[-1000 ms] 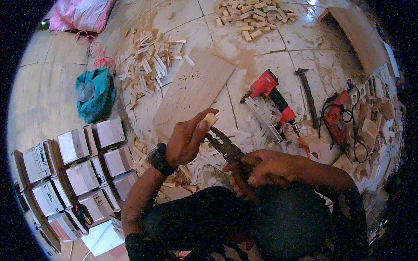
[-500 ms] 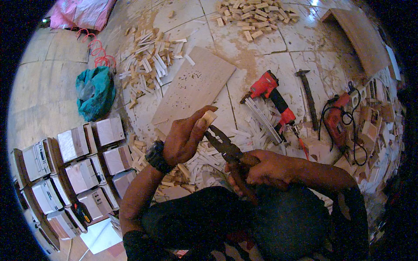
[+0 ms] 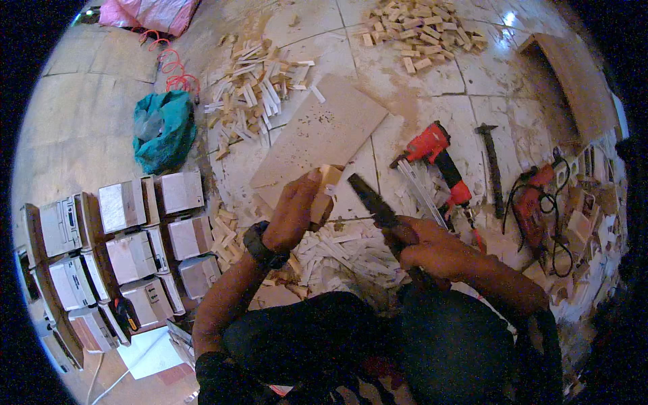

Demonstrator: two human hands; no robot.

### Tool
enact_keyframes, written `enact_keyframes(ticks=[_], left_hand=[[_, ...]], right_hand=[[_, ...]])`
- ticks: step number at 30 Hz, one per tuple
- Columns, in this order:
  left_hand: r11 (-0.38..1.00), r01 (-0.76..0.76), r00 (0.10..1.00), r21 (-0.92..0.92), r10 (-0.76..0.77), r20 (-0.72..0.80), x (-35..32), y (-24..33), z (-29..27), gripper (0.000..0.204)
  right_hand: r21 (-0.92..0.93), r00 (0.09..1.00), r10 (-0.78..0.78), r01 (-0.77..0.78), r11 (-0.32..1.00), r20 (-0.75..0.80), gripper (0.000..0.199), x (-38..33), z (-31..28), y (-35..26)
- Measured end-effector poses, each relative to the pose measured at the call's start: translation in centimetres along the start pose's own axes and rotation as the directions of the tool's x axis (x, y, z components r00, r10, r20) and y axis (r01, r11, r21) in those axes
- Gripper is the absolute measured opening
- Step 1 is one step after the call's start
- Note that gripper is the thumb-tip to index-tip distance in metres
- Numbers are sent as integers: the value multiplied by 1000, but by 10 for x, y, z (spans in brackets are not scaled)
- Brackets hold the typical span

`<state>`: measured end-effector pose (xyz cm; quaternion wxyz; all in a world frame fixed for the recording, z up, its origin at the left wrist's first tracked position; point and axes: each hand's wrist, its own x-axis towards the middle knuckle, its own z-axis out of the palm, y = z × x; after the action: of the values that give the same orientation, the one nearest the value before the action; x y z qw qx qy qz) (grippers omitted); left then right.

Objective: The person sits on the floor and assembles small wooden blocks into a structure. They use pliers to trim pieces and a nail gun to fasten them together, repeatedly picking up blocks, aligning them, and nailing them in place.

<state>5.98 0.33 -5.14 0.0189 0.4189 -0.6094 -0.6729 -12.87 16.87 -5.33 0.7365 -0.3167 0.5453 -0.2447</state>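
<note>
While the person sits low over the tiled floor (image 3: 432, 88), the left hand (image 3: 293, 212) is raised just above the middle of the scene, fingers wrapped tight round a small pale wooden block (image 3: 325, 192) whose top end sticks out past the thumb. At about three o'clock from that block, and just clear of it, the dark pliers (image 3: 374, 206) point up toward eleven o'clock; their jaws look nearly closed and hold nothing that I can make out. The right hand (image 3: 432, 250) is clenched firmly round the pliers' handles, which are hidden in the fist.

Behind the block, toward twelve o'clock, a flat pale board (image 3: 320, 135) lies on the tiles, and beyond it at eleven o'clock sits a loose heap of wood offcuts (image 3: 253, 84). A second pile of short blocks (image 3: 422, 30) lies at one o'clock near the far edge. To the right, at two to three o'clock, are a red nail gun (image 3: 435, 155), a hammer (image 3: 493, 169) and a red power drill (image 3: 533, 206) with its cord coiled. At nine o'clock a crumpled teal bag (image 3: 162, 131) rests above rows of small boxes (image 3: 128, 236). White strips (image 3: 351, 253) litter the floor below the hands.
</note>
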Motion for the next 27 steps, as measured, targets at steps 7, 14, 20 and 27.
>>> enact_keyframes(ticks=[7,14,20,27], left_hand=[[968,213,977,-130,-212,19,6,-5,-7,31],[995,88,993,48,-84,-80,3,-9,8,41],[469,-585,740,662,642,200,9,-11,3,43],[774,-296,954,559,263,142,4,-10,-1,47]], right_hand=[[21,999,-34,34,999,39,54,1,15,-5],[150,991,18,-37,988,130,53,8,21,4],[268,976,4,-65,961,220,52,7,17,12],[260,968,-9,-58,964,250,52,7,16,17]])
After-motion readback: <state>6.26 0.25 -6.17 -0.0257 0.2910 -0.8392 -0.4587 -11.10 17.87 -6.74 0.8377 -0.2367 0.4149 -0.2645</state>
